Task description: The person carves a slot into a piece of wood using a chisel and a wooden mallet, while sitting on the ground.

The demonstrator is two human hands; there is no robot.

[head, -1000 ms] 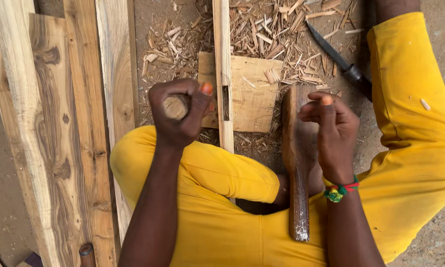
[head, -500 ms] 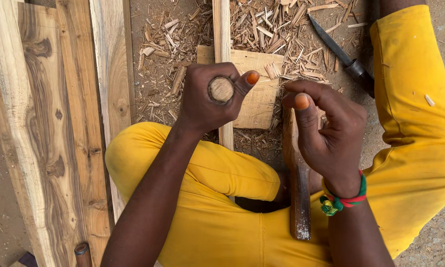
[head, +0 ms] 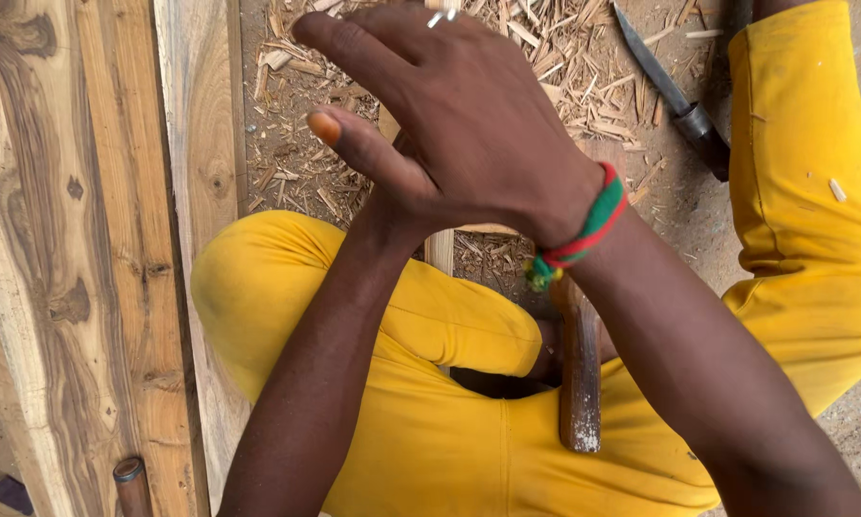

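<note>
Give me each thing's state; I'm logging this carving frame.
Right hand: open, fingers spread, lying over the left wrist.
Left hand: hidden under the right, grip unseen.
Wooden handle: resting unheld between the legs.
Knife: lying on the ground among shavings.
Planks: lying flat.

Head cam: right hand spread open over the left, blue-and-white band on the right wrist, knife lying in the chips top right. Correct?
Not quite. In the head view the wristband is red and green, not blue and white. The rest holds: the right hand is spread open over the left hand, which it hides, and the knife lies among the wood chips at top right.
</note>
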